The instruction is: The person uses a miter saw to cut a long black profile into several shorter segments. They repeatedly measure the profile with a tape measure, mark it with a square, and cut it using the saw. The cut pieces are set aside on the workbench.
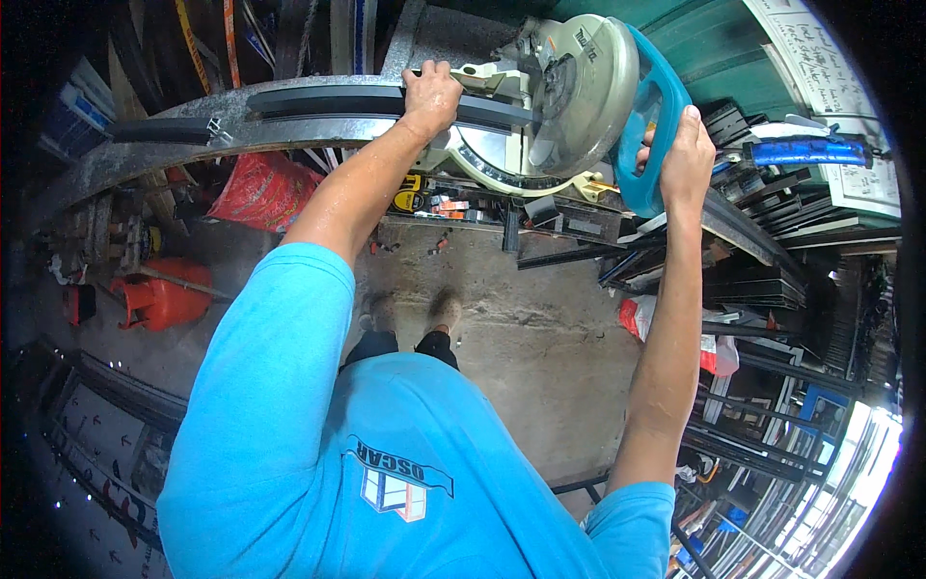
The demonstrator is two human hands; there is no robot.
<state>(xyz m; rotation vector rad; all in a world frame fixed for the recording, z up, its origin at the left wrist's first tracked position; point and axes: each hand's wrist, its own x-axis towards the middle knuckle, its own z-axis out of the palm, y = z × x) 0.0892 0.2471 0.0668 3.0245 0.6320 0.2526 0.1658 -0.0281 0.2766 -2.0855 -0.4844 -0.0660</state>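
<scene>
A miter saw with a pale green body and a rounded blade guard [588, 92] stands on the bench at the top of the head view. Across its table lies a long black metal profile [328, 100], one end reaching under the guard. My left hand [431, 96] is closed over this profile near the saw's fence, its fingertips hidden behind. To the right of the guard, my right hand [683, 159] grips the saw's teal loop handle [640, 191]. The blade's edge cannot be made out clearly.
A short black profile piece [164, 130] lies farther left on the metal bench. Below the bench edge are a yellow tape measure [410, 195] and a red sack [262, 191]. An orange gas cylinder [166, 292] rests on the floor. Black profiles [772, 280] are stacked at right.
</scene>
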